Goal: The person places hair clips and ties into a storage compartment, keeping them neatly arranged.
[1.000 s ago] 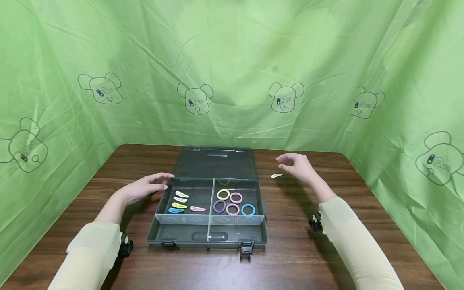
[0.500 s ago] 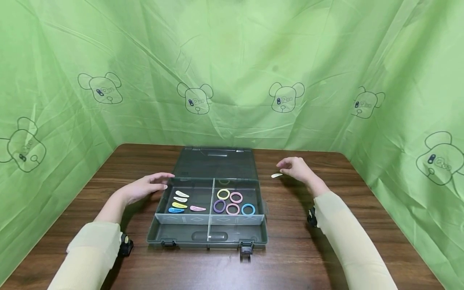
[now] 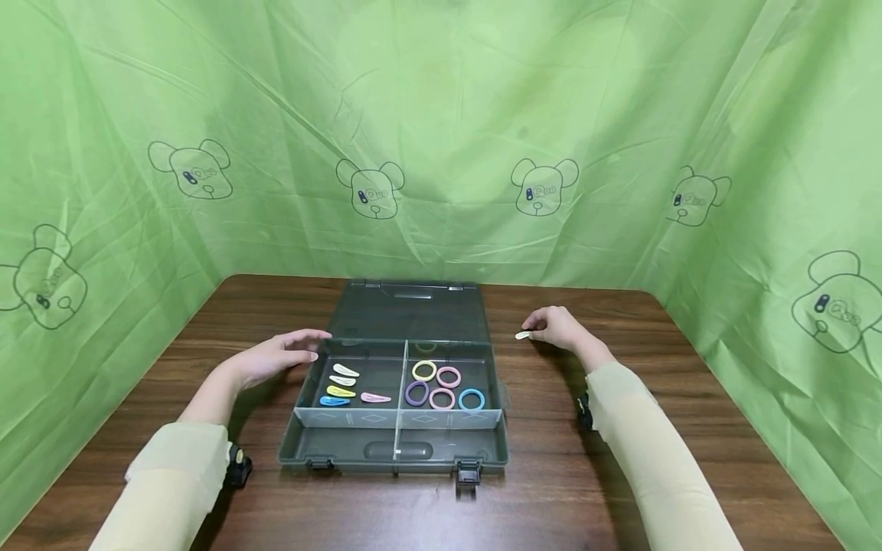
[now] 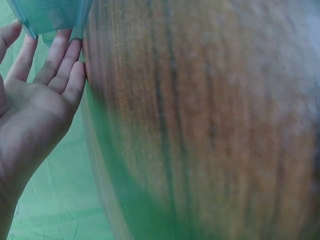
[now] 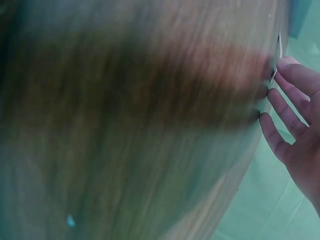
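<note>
A white snap hair clip [image 3: 521,335] lies at the fingertips of my right hand [image 3: 560,329], to the right of the open box [image 3: 393,464]. In the right wrist view, thumb and forefinger pinch the hair clip [image 5: 280,46] low over the wood. My left hand [image 3: 279,356] touches the box's back left corner, its fingers fairly straight in the left wrist view. Inside the back left compartment lie a pink hair clip [image 3: 375,398], a blue one [image 3: 334,401], a yellow one [image 3: 341,391] and two pale ones. Several hair ties [image 3: 416,393] fill part of the back right compartment.
The box's dark see-through lid [image 3: 413,310] lies folded back on the wooden table [image 3: 572,490]. Two front compartments hold nothing visible. A latch [image 3: 468,473] hangs at the front. Green cloth [image 3: 455,99] surrounds the table on the back and sides.
My right hand has lowered and moved slightly left onto the white hair clip, which it now pinches. The left hand has stayed at the box corner.
</note>
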`<state>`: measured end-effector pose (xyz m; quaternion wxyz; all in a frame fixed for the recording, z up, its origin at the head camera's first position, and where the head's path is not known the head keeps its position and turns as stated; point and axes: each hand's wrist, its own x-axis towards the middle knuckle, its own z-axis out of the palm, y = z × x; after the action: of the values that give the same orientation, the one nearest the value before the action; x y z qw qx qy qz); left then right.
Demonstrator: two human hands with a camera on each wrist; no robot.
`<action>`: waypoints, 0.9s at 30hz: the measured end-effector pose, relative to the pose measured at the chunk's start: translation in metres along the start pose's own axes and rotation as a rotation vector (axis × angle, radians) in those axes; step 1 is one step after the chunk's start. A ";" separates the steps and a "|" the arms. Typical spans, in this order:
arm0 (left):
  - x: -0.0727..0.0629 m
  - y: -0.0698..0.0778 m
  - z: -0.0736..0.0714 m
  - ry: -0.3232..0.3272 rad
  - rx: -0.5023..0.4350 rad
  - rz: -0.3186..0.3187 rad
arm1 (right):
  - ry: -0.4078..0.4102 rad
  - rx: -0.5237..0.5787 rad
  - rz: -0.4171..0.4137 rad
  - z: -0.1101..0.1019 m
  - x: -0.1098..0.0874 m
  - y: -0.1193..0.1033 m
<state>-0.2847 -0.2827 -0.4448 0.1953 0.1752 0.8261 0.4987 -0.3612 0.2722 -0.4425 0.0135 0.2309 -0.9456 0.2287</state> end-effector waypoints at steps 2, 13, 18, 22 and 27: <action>0.000 0.000 0.000 0.004 -0.002 -0.003 | -0.001 -0.012 0.002 0.001 0.000 0.000; 0.000 0.001 0.000 -0.005 0.006 0.004 | 0.009 -0.047 -0.028 -0.001 -0.003 -0.005; 0.000 0.002 0.001 -0.005 -0.017 -0.009 | 0.002 -0.034 -0.029 -0.002 -0.005 -0.005; 0.000 0.001 0.001 -0.008 -0.026 -0.011 | 0.000 -0.034 -0.032 -0.002 -0.005 -0.004; 0.000 0.000 0.001 -0.007 -0.026 -0.010 | 0.001 -0.044 -0.023 -0.003 -0.005 -0.003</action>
<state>-0.2842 -0.2821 -0.4453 0.2028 0.1703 0.8196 0.5080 -0.3555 0.2732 -0.4392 0.0218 0.2411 -0.9477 0.2080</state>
